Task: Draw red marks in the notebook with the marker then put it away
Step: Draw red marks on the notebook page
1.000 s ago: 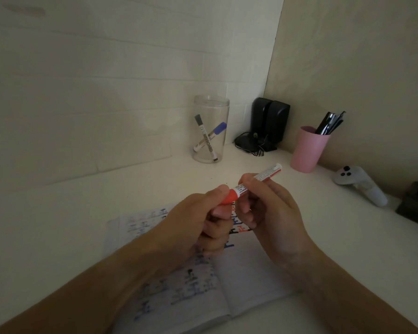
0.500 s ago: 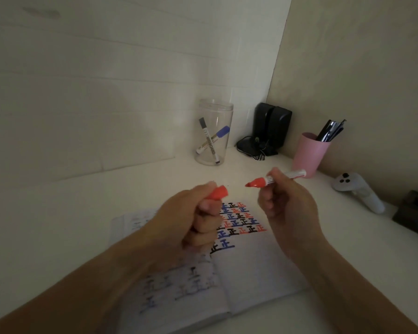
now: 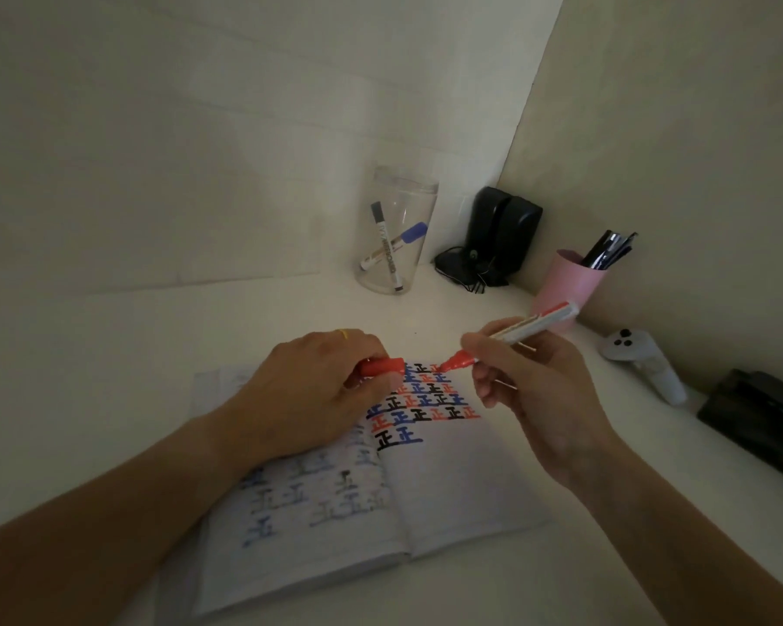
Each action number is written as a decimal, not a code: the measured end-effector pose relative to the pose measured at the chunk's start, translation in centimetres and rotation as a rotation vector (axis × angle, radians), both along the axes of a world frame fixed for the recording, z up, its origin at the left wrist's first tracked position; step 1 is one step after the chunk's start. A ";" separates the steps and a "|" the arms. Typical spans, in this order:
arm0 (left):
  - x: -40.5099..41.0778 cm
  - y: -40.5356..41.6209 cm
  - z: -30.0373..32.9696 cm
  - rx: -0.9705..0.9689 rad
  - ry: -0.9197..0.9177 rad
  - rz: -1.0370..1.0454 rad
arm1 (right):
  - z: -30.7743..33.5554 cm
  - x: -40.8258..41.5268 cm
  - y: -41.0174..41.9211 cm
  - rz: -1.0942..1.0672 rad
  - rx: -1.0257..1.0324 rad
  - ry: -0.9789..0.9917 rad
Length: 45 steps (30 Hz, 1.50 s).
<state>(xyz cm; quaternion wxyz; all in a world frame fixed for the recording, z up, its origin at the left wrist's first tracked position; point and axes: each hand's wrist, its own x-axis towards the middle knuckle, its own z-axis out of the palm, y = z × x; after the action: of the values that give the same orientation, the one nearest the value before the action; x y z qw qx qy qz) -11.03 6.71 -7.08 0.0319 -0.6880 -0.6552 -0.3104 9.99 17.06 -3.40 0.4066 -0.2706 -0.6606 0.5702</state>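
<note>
Gripping the uncapped red marker point(image 3: 516, 334) between thumb and fingers, the right hand point(image 3: 530, 390) is hovering at 3 o'clock of the open notebook point(image 3: 462, 481). The marker's red tip is pointing toward 8 o'clock, just above the top row of marks on the right page; whether it is touching the paper cannot be told. The left hand point(image 3: 317, 390) is closing around the red cap point(image 3: 383, 366) and resting on the left page, at 9 o'clock of the tip. Rows of the character "正" in red, blue and black are filling the upper right page, fainter ones showing on the left page. Print on the marker's white barrel is too small to read. At 12 o'clock on the table point(image 3: 109, 377), a clear cup point(image 3: 396, 237) is holding two markers point(image 3: 392, 248), one lettered "WHITEBOARD".
</note>
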 end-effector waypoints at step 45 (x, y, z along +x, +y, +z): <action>-0.7 0.0 -0.4 -0.066 0.067 -0.097 | -5.1 0.4 -0.6 -0.064 0.210 -0.211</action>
<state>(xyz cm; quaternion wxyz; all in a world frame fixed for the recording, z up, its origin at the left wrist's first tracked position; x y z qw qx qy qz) -11.73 6.75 -7.51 0.0161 -0.7294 -0.6297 -0.2669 10.43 16.48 -8.54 0.3792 -0.3057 -0.7466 0.4531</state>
